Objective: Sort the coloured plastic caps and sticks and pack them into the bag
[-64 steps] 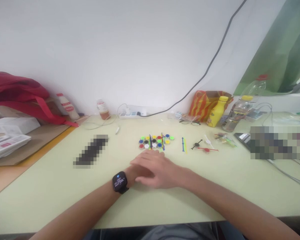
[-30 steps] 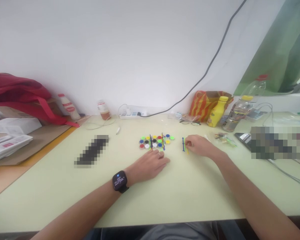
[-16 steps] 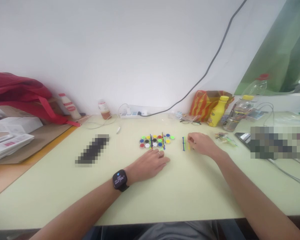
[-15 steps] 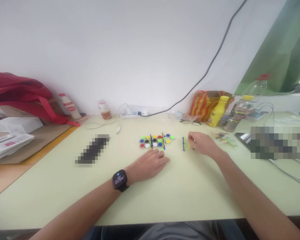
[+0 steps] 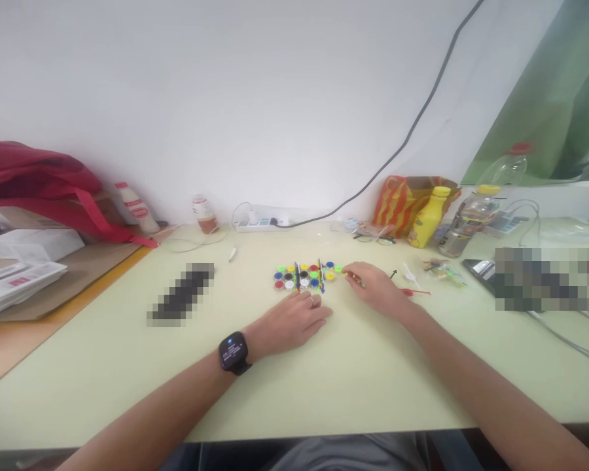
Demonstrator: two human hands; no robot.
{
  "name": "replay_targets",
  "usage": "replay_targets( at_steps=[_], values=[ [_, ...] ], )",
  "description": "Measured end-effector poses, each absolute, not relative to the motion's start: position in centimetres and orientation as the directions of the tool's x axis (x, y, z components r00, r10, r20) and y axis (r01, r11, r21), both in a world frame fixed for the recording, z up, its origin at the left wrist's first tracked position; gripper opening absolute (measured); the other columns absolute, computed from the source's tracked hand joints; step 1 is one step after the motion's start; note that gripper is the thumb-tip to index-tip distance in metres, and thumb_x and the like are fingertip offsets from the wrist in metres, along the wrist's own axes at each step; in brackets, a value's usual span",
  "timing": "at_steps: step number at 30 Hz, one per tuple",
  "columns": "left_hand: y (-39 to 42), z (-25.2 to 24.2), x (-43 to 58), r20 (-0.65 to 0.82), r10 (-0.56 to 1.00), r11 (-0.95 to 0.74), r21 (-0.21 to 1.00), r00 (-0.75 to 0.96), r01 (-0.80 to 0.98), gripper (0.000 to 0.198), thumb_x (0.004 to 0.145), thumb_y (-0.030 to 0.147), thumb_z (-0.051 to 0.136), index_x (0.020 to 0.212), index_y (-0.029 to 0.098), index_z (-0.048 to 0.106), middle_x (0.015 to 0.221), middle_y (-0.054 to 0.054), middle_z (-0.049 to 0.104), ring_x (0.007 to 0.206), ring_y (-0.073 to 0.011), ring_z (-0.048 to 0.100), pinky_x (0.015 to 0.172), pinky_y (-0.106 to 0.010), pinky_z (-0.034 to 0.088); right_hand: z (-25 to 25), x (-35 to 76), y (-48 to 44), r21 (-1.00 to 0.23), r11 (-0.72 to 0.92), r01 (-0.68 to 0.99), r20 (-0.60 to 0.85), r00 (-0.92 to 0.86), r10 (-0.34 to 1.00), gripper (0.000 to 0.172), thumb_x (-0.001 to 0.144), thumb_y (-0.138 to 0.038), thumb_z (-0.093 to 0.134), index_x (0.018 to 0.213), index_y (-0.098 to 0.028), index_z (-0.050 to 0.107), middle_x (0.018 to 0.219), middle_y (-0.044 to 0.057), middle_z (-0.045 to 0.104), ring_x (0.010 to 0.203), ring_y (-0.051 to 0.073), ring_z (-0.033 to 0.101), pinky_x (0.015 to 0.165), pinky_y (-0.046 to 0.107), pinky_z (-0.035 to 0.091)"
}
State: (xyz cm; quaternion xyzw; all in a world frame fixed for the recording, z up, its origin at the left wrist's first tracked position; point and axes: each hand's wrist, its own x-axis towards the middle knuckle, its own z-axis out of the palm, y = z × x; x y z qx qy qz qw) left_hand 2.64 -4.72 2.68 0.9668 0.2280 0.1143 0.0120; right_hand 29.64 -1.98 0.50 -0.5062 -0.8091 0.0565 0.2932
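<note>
A cluster of small coloured round caps with thin sticks laid across it sits mid-table. My left hand, with a black watch on the wrist, rests flat on the table just in front of the cluster, fingers together. My right hand is at the cluster's right edge, fingers pinched on a thin yellow stick that points towards the caps. A black stick, a red stick and a white stick lie to the right of that hand.
On the pale green table stand a power strip, a small jar, a yellow bottle, a clear bottle and an orange bag. A red bag and boxes are at the left.
My right hand picked up a thin stick from the pair right of the caps and carried it left to the cluster's edge. The left hand stayed put.
</note>
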Motion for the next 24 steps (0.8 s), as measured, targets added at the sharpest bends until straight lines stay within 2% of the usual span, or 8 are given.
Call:
replay_targets(
  at_steps=[10, 19, 24],
  values=[
    [-4.72, 2.71, 2.59, 0.237, 0.437, -0.899, 0.088, 0.868, 0.429, 0.025, 0.107, 0.026, 0.043, 0.118, 0.022, 0.066, 0.1, -0.008, 0.062, 0.092, -0.0222, 0.059, 0.086, -0.036, 0.046, 0.81, 29.26, -2.34, -0.312, 0.453, 0.835, 0.331, -0.352, 0.876, 0.025, 0.1, -0.017, 0.045, 0.11, -0.018, 0.068, 0.109, 0.01, 0.073, 0.102, 0.025, 0.066, 0.091, 0.039, 0.047],
    [-4.7, 2.93, 2.48, 0.234, 0.44, -0.898, 0.115, 0.867, 0.425, 0.024, 0.107, 0.025, 0.044, 0.114, 0.021, 0.067, 0.1, -0.008, 0.063, 0.093, -0.022, 0.06, 0.087, -0.035, 0.046, 0.94, 29.24, -2.58, -0.293, 0.459, 0.839, 0.326, -0.363, 0.873, 0.024, 0.099, -0.017, 0.045, 0.108, -0.019, 0.068, 0.108, 0.009, 0.073, 0.102, 0.024, 0.066, 0.089, 0.036, 0.046],
    [-4.51, 2.67, 2.43, 0.254, 0.444, -0.895, 0.08, 0.859, 0.439, 0.024, 0.107, 0.025, 0.045, 0.111, 0.02, 0.068, 0.097, -0.008, 0.065, 0.091, -0.0221, 0.062, 0.084, -0.036, 0.046, 1.37, 29.35, -2.84, -0.287, 0.44, 0.851, 0.326, -0.345, 0.88, 0.021, 0.093, -0.014, 0.048, 0.101, -0.02, 0.066, 0.099, 0.007, 0.072, 0.092, 0.023, 0.064, 0.083, 0.033, 0.043]
  ],
)
